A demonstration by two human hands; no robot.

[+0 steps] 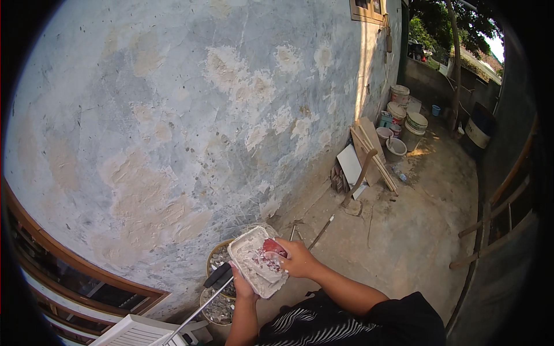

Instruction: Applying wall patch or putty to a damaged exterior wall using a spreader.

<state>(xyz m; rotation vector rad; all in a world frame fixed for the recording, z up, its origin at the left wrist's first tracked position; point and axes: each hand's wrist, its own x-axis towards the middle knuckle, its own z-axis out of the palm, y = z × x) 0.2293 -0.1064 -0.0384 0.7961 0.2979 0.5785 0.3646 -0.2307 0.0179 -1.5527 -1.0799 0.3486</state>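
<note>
My left hand (243, 281) grips the left side of a white rectangular tray (247, 248) caked with pale putty. My right hand (297, 259) is closed on a red scraper (272, 246) at the tray's right side, over the putty; the scraper's blade is hard to make out. Just left of my left hand is a metal pole with a black handle (214, 275). Below the tray stand containers of grey rubble (216, 308), partly hidden by my forearm and the tray. Beside me is a blue-grey wall (144, 81) with beige patches of filler.
At the lower left are a wooden-framed window (147, 300) and a white plastic chair (124, 331). Farther along the wall lean boards (369, 155) and a pickaxe (360, 179), with stacked buckets (416, 121) behind. A dark drum (479, 124) and a wooden ladder (493, 230) stand at the right.
</note>
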